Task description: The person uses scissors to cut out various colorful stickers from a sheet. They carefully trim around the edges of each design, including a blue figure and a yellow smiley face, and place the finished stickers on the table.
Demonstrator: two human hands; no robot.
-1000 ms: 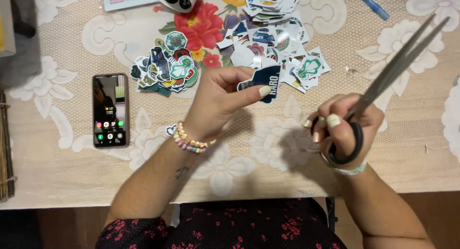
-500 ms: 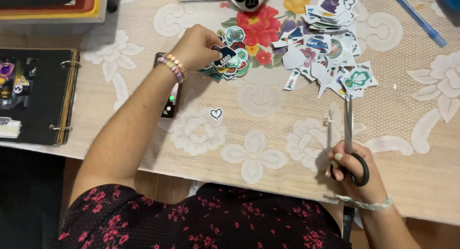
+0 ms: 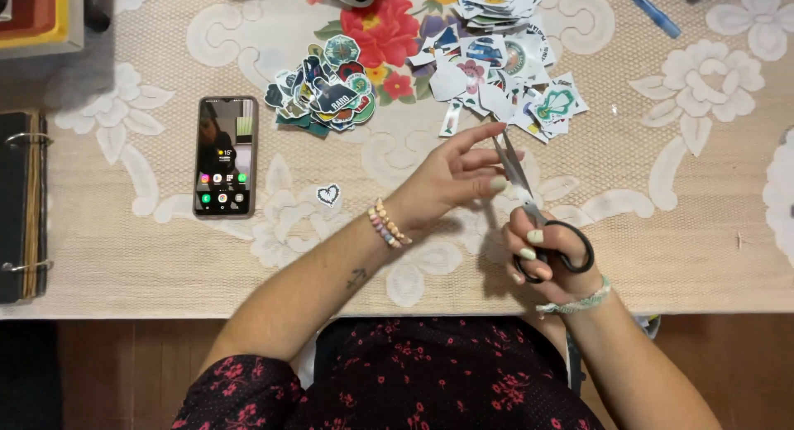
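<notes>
Left hand (image 3: 451, 178) back from sticker pile (image 3: 324, 95), open-fingered at scissors (image 3: 529, 207) blades; right hand (image 3: 542, 256) grip through handles.

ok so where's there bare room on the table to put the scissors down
Bare cloth lies right of the scissors, below the blue pen, and between the phone and the binder. The sticker piles near the top are crowded; a heart sticker lies by the phone.

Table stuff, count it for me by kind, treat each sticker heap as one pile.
Sticker piles: 2, cut ones, uncut ones
Loose heart sticker: 1
Scissors, in right hand, left hand touching the blades: 1
Phone: 1
Blue pen: 1
Ring binder: 1
Total: 7
</notes>
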